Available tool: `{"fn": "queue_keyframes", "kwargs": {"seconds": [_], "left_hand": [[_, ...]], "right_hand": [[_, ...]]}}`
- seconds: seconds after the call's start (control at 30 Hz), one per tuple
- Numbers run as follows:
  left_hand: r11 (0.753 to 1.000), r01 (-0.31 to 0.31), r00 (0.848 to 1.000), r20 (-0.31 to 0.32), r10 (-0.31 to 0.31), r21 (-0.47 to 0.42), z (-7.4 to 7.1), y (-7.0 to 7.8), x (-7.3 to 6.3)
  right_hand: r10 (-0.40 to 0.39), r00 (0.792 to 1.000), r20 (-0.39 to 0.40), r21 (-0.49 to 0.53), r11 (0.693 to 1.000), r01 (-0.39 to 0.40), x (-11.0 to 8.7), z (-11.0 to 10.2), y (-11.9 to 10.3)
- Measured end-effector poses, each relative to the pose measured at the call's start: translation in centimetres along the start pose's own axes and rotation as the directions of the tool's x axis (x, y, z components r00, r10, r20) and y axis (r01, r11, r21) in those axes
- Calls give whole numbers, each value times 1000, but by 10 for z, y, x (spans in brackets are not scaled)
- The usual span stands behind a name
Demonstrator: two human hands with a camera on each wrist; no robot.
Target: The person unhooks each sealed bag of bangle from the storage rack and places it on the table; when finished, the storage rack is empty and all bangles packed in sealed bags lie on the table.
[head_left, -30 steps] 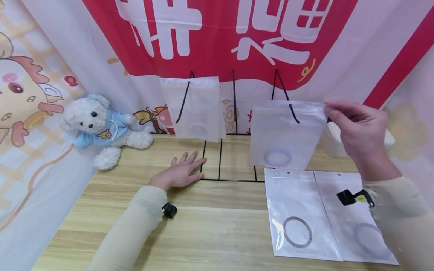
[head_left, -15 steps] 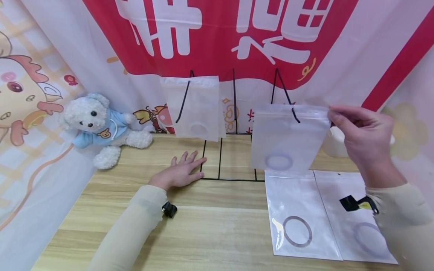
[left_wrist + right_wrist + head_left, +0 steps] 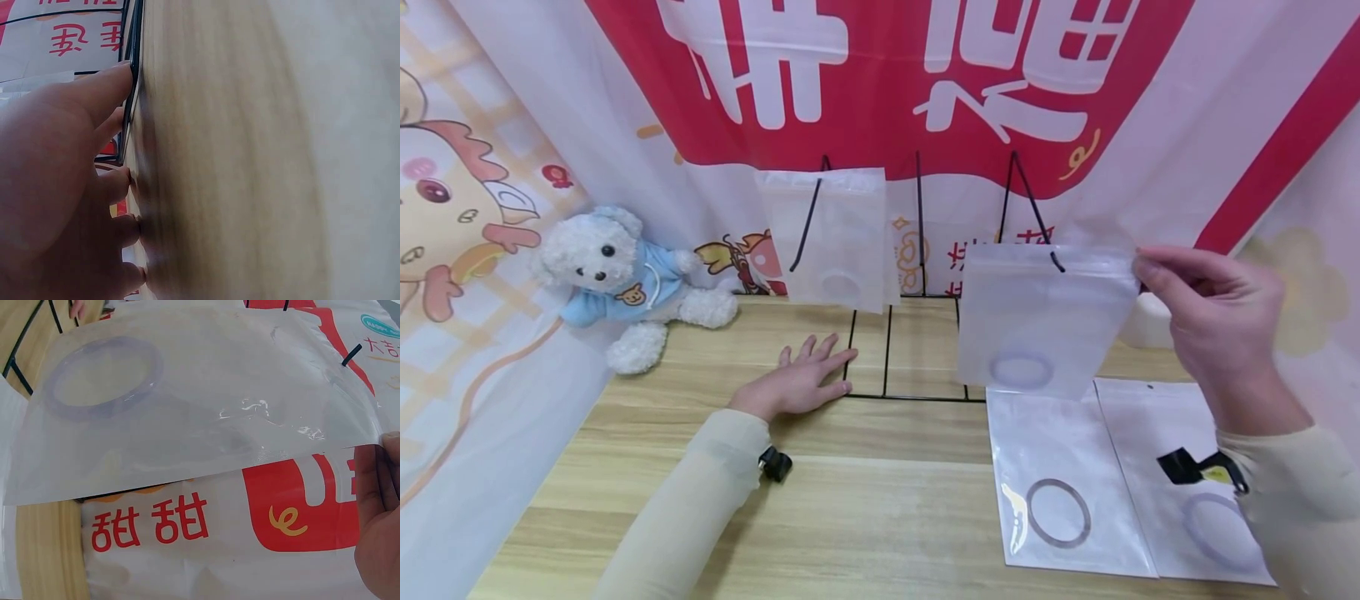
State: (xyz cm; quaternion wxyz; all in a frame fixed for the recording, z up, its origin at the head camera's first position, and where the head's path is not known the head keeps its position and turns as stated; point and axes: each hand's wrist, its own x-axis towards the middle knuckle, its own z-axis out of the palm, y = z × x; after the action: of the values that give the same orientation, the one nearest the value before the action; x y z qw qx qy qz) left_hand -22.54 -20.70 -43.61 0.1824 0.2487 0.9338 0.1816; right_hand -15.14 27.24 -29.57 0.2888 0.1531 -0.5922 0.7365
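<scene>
My right hand [image 3: 1225, 321] pinches the top right corner of a frosted zip bag [image 3: 1045, 312]. Through its film shows a pale purple ring [image 3: 103, 378] at the bottom. The bag hangs on the right hook [image 3: 1037, 208] of a black wire rack [image 3: 917, 400], near the hook's front end. Spread out flat, my left hand [image 3: 801, 379] rests on the table, thumb and forefinger against the rack's base wire. Another bag stack [image 3: 827, 242] hangs from the left hook [image 3: 805, 229]. In the left wrist view, my left fingers [image 3: 112, 87] touch the wire and the wood.
Two more zip bags with rings lie at the right: one bag [image 3: 1060, 450] shows a brownish ring, the other bag [image 3: 1187, 467] a purple one. A white teddy bear [image 3: 617, 283] in blue sits at the back left. A white rounded object [image 3: 1146, 321] is behind my right hand.
My right hand has moved toward me and slightly right, drawing the pinched bag forward along the hook toward its tip. My left hand has stayed in place.
</scene>
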Motion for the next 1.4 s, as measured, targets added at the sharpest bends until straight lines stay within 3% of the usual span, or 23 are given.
{"fn": "queue_keyframes", "kwargs": {"seconds": [0.27, 0.43, 0.7, 0.83, 1.07, 1.27, 1.4], "left_hand": [[997, 40, 999, 10, -41, 65, -1, 5, -1], [996, 44, 999, 6, -45, 73, -1, 4, -1], [997, 38, 999, -1, -38, 68, 0, 3, 0], [997, 37, 999, 0, -37, 66, 0, 3, 0], [997, 36, 999, -2, -36, 69, 1, 2, 1], [997, 36, 999, -1, -36, 65, 1, 3, 0], [998, 33, 999, -2, -33, 61, 1, 4, 0]], "right_hand": [[-11, 1000, 9, -19, 1000, 12, -7, -3, -1], [-35, 999, 24, 10, 999, 34, -11, -4, -4], [3, 1000, 11, -54, 999, -2, -20, -4, -13], [6, 1000, 12, -28, 1000, -5, -23, -2, -14], [-86, 993, 85, 33, 996, 84, -29, 4, -12], [-13, 999, 53, -19, 1000, 14, -41, 13, -11], [-13, 992, 125, -45, 999, 19, -51, 21, -9]]}}
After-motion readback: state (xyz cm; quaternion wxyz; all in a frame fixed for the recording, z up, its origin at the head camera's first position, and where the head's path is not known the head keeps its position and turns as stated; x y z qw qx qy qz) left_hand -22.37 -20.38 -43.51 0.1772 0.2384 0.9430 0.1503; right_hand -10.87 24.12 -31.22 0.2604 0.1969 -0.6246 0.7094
